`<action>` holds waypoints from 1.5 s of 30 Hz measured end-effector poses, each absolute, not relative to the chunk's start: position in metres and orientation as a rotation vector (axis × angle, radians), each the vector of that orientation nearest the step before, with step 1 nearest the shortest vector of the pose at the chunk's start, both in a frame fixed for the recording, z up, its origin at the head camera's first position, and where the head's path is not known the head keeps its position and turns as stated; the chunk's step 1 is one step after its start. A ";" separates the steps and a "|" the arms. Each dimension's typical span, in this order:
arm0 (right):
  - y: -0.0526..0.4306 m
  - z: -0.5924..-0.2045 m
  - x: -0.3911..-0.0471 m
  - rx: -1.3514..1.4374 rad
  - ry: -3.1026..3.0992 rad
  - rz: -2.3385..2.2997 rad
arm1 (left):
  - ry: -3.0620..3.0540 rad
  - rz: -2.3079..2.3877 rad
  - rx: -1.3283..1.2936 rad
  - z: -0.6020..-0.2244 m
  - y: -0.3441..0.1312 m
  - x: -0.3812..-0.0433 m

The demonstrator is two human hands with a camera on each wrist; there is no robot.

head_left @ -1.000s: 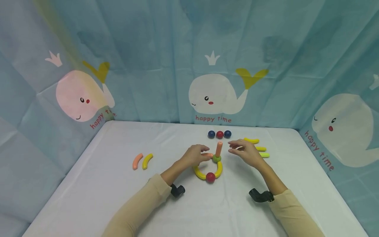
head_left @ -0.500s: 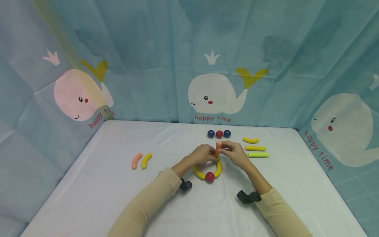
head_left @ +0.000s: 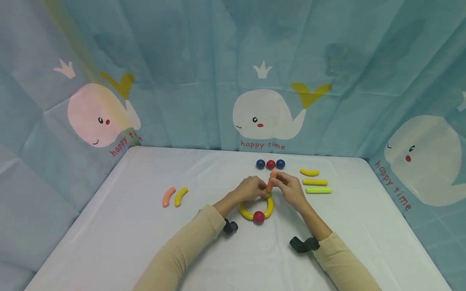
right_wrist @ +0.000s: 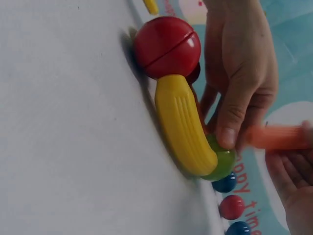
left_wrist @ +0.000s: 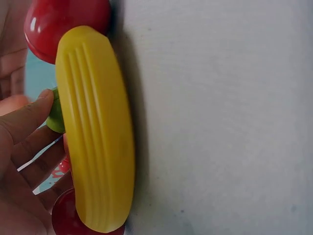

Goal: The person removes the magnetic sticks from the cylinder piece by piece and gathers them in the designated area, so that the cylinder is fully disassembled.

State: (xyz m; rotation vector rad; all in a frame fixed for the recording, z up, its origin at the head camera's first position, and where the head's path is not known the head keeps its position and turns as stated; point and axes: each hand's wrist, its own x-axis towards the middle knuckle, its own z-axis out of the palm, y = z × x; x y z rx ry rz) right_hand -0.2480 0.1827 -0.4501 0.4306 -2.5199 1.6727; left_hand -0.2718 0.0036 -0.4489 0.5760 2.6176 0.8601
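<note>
My left hand (head_left: 250,188) pinches a green ball (right_wrist: 222,159) at the far side of a ring of toy pieces; in the left wrist view its thumb lies against that ball. My right hand (head_left: 292,190) grips a short orange rod (head_left: 271,181), tilted, just above the green ball. In the right wrist view the rod is blurred, its end close to the left fingers. Curved yellow pieces (head_left: 269,207) and a red ball (head_left: 259,217) form the ring's near side. Another red ball (left_wrist: 66,213) shows in the left wrist view, partly hidden by a yellow piece (left_wrist: 98,132).
At the back lie two blue balls (head_left: 260,164) with a red ball (head_left: 271,164) between them. On the right are a curved yellow piece (head_left: 309,172), a yellow rod (head_left: 315,182) and a light green rod (head_left: 318,190). Curved orange (head_left: 169,197) and yellow (head_left: 181,197) pieces lie left.
Both hands have come inward to the ring's far side. The left has taken hold of the green ball, the right of the orange rod. The rod, upright before, now leans right.
</note>
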 end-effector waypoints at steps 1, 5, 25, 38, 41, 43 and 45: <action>0.184 -0.447 -0.248 0.404 -2.485 1.705 | 2.618 0.856 0.573 -0.448 0.004 -0.272; 0.188 -0.431 -0.248 0.362 -2.414 1.723 | 2.626 0.844 0.540 -0.446 0.005 -0.271; 0.268 -0.430 -0.230 0.541 -2.806 0.869 | 2.643 0.839 0.508 -0.448 0.004 -0.267; 0.309 -0.441 -0.227 0.640 -2.951 0.266 | 2.644 0.833 0.486 -0.449 0.006 -0.267; 0.311 -0.442 -0.227 0.624 -2.983 0.219 | 2.643 0.837 0.478 -0.449 0.006 -0.267; 0.312 -0.443 -0.227 0.613 -3.013 0.191 | 2.642 0.840 0.476 -0.449 0.006 -0.267; 0.312 -0.444 -0.227 0.609 -3.034 0.175 | 2.644 0.839 0.480 -0.449 0.006 -0.267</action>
